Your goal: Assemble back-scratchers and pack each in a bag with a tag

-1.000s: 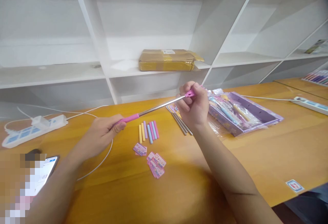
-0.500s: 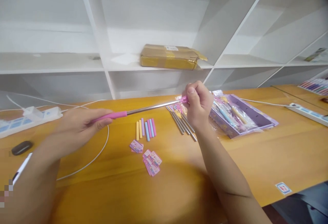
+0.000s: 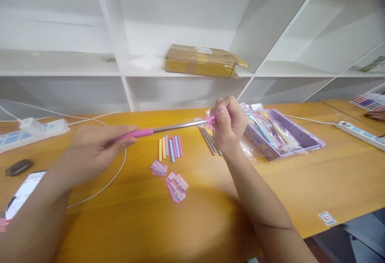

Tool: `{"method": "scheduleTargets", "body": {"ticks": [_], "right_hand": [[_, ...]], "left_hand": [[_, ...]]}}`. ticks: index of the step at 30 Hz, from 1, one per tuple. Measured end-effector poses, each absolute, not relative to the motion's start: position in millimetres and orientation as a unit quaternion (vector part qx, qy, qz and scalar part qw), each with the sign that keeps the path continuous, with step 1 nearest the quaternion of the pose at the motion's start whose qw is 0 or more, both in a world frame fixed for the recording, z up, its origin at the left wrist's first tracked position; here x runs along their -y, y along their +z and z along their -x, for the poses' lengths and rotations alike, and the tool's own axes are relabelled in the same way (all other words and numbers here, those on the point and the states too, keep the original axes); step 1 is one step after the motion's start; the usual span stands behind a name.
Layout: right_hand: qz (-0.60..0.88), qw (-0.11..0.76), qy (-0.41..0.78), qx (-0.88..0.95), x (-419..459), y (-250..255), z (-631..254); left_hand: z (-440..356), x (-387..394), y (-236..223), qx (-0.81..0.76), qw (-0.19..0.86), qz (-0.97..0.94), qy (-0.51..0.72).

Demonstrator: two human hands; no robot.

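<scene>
Between my two hands stretches a back scratcher with a pink grip and a slim metal rod. My left hand is closed round the grip. At the other end my right hand is closed on the pink head, mostly hidden by the fingers. Below the rod, several coloured grip sleeves lie side by side on the table. Metal rods and yellow claw-shaped heads lie behind my right wrist, partly covered by it. Pink printed cards are nearer me.
A purple box with plastic-wrapped pieces stands right of my right hand. Power strips with white cables lie at left and right. A phone and a dark mouse are far left. A taped carton sits on the shelf.
Both hands keep their hold on the back scratcher. My right hand has shifted slightly left, and the view has moved a little, showing more of the phone.
</scene>
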State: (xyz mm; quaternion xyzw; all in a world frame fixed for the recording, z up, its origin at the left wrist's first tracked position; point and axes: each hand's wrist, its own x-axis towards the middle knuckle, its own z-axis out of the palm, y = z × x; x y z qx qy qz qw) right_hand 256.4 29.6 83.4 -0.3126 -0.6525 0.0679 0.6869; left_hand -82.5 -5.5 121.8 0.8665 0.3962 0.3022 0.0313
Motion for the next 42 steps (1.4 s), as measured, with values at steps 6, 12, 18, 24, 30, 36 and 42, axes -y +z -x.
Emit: {"method": "scheduleTargets", "body": {"ticks": [6, 12, 18, 24, 30, 36, 42], "right_hand": [[0.298, 0.652, 0.053, 0.695, -17.8, 83.3, -241.6], [0.297, 0.644, 0.059, 0.702, -9.8, 82.6, -232.9], [0.325, 0.516, 0.034, 0.791, -16.5, 92.3, -258.6], [0.303, 0.406, -0.111, 0.855, -17.6, 106.5, -274.9], [0.305, 0.41, -0.16, 0.844, -9.3, 111.7, -271.6], [0.275, 0.466, -0.197, 0.817, -6.1, 108.4, -266.4], [0.291, 0.48, -0.144, 0.815, -7.8, 99.7, -258.5]], "left_hand": [[67.5, 5.1, 110.1, -0.384, 0.012, -0.869, 0.311], [58.0, 7.5, 108.6, -0.392, 0.019, -0.878, 0.275], [66.6, 10.1, 120.1, -0.411, -0.048, -0.862, 0.294], [73.8, 10.4, 126.7, -0.436, -0.116, -0.843, 0.292], [78.8, 7.3, 129.0, -0.329, -0.297, -0.846, 0.295], [79.0, 10.9, 125.3, -0.33, -0.324, -0.83, 0.311], [76.1, 19.6, 123.3, -0.413, -0.267, -0.82, 0.294]]}}
